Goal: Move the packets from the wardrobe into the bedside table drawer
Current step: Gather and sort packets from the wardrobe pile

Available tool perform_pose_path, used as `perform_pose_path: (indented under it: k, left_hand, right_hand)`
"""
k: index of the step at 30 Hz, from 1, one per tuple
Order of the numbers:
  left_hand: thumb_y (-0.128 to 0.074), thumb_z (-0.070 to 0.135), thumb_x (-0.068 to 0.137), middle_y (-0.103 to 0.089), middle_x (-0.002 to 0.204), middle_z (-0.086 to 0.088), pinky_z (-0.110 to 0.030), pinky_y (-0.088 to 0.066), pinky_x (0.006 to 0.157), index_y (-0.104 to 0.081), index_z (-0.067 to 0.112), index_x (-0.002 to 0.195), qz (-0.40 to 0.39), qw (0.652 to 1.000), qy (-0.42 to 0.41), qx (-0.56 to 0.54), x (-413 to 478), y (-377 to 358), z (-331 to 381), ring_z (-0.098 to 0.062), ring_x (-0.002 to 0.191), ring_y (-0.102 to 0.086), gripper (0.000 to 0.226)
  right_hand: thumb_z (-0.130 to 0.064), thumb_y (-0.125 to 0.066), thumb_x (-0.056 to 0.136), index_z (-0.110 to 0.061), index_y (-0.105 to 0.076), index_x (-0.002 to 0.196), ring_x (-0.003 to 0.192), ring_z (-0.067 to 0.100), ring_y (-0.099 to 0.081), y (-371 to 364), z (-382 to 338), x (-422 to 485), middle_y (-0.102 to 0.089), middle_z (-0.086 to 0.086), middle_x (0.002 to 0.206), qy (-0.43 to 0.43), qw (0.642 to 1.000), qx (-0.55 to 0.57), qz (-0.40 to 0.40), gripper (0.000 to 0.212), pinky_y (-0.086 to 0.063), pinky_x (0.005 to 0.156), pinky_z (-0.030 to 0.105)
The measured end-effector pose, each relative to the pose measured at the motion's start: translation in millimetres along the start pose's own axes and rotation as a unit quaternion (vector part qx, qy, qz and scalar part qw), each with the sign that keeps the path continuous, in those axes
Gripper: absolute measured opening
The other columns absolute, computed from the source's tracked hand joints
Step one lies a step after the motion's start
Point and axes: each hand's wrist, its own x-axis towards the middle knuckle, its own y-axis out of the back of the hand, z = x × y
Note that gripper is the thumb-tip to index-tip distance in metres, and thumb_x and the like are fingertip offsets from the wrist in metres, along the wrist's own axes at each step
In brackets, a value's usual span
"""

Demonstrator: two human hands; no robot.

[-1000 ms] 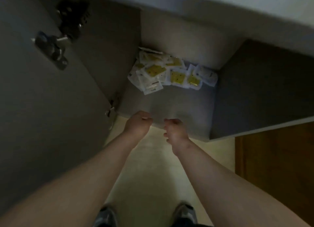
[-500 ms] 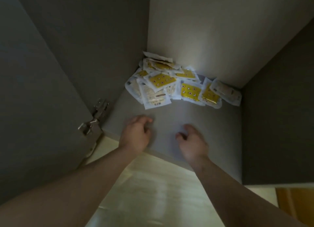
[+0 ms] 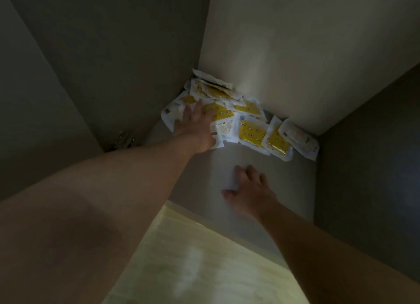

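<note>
Several white and yellow packets lie in a loose heap in the back left corner of the wardrobe's grey bottom shelf. My left hand lies flat on the left part of the heap, fingers spread over the packets. My right hand hovers over or rests on the bare shelf in front of the heap, fingers spread, holding nothing. The bedside table drawer is out of view.
The wardrobe's back wall and dark side panels close in the shelf. An open door with a metal hinge stands at the left. Pale floor shows below the shelf's front edge.
Both hands have reached deeper into the wardrobe. The left hand went from the shelf's front edge onto the packets; the right hand moved forward and opened its fingers.
</note>
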Motion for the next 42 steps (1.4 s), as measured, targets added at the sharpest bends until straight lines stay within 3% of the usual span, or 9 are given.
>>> perform_pose_path:
  k: [7, 16, 19, 22, 24, 26, 29, 34, 42]
  left_hand:
    - [-0.024, 0.06, 0.094, 0.023, 0.157, 0.003, -0.053, 0.001, 0.115, 0.01, 0.033, 0.149, -0.053, 0.992, -0.014, 0.112, -34.5, -30.0, -16.6, -0.03, 0.144, 0.02, 0.07]
    - [-0.026, 0.061, 0.093, 0.004, 0.159, 0.01, -0.048, 0.007, 0.116, -0.009, 0.035, 0.15, -0.002, 0.993, -0.066, 0.102, -109.0, -63.8, -32.5, -0.021, 0.146, 0.014, 0.065]
    - [-0.022, 0.066, 0.08, -0.034, 0.146, -0.001, -0.044, -0.007, 0.115, -0.044, 0.028, 0.136, 0.049, 0.99, -0.121, 0.062, -118.3, -66.7, -39.1, -0.025, 0.144, -0.014, 0.071]
    - [-0.041, 0.052, 0.077, -0.059, 0.099, -0.011, -0.036, -0.033, 0.096, -0.065, 0.015, 0.09, 0.212, 0.96, -0.183, 0.027, -110.1, -67.7, -38.4, -0.034, 0.113, -0.052, 0.046]
    - [-0.049, 0.05, 0.083, -0.051, 0.123, -0.017, -0.042, -0.03, 0.104, -0.061, 0.018, 0.113, 0.213, 0.961, -0.174, 0.038, -98.3, -60.2, -30.6, -0.033, 0.129, -0.034, 0.046]
    - [-0.046, 0.057, 0.089, -0.009, 0.156, -0.009, -0.048, -0.009, 0.115, -0.025, 0.032, 0.147, 0.096, 0.986, -0.12, 0.057, -84.6, -49.8, -27.6, -0.03, 0.145, 0.006, 0.067]
    - [-0.026, 0.072, 0.086, 0.025, 0.156, 0.004, -0.051, 0.007, 0.115, 0.014, 0.038, 0.148, -0.046, 0.986, -0.05, 0.149, -62.9, -44.4, -28.3, -0.027, 0.142, 0.024, 0.081]
    - [-0.016, 0.076, 0.084, 0.026, 0.156, 0.005, -0.057, 0.01, 0.112, 0.018, 0.034, 0.147, -0.061, 0.981, -0.033, 0.182, -56.7, -50.5, -28.2, -0.029, 0.142, 0.024, 0.083]
    - [-0.02, 0.075, 0.085, 0.026, 0.155, 0.006, -0.057, 0.012, 0.112, 0.017, 0.035, 0.147, -0.065, 0.983, -0.031, 0.17, -55.0, -49.3, -28.6, -0.028, 0.142, 0.026, 0.083]
  right_hand:
    - [-0.06, -0.031, 0.092, -0.028, -0.003, 0.149, 0.145, 0.034, 0.003, -4.4, -12.2, -8.4, 0.006, 0.001, 0.159, -0.042, 0.999, -0.01, 0.02, 0.072, -0.017, 0.112, 0.054]
    - [-0.059, -0.021, 0.095, -0.029, 0.002, 0.151, 0.146, 0.026, 0.013, -48.4, -14.6, -35.2, 0.012, -0.001, 0.159, -0.055, 0.993, 0.058, 0.092, 0.067, 0.003, 0.116, 0.05]
    - [-0.059, -0.023, 0.095, -0.03, 0.0, 0.151, 0.146, 0.024, 0.015, -55.7, -11.1, -44.2, 0.013, -0.003, 0.159, -0.037, 0.992, 0.069, 0.099, 0.067, 0.006, 0.116, 0.047]
    - [-0.056, -0.029, 0.095, -0.031, -0.006, 0.15, 0.146, 0.021, 0.013, -54.1, -3.3, -44.7, 0.009, -0.006, 0.159, -0.022, 0.989, 0.099, 0.104, 0.064, 0.007, 0.116, 0.044]
    - [-0.053, -0.033, 0.095, -0.031, -0.013, 0.149, 0.146, 0.018, 0.01, -53.8, -0.9, -44.9, 0.003, -0.008, 0.159, -0.017, 0.984, 0.134, 0.115, 0.061, 0.005, 0.117, 0.043]
    - [-0.048, -0.038, 0.095, -0.029, -0.018, 0.147, 0.146, 0.015, 0.003, -51.9, -3.5, -45.3, -0.005, -0.007, 0.159, -0.023, 0.973, 0.182, 0.141, 0.059, 0.002, 0.117, 0.042]
    - [-0.036, -0.049, 0.094, -0.024, -0.023, 0.148, 0.145, 0.02, -0.012, -29.8, -4.2, -35.7, -0.011, 0.001, 0.158, -0.003, 0.933, 0.286, 0.218, 0.06, -0.012, 0.116, 0.041]
    - [-0.036, -0.052, 0.094, -0.031, -0.02, 0.149, 0.146, 0.031, -0.005, 35.0, 21.9, 15.6, -0.003, 0.004, 0.16, 0.016, 0.94, 0.199, 0.278, 0.065, -0.016, 0.115, 0.053]
    - [-0.061, -0.03, 0.093, -0.038, 0.009, 0.149, 0.146, 0.031, 0.012, 18.9, 31.0, 59.7, 0.018, 0.003, 0.158, 0.017, 0.996, 0.036, 0.079, 0.072, -0.002, 0.114, 0.058]
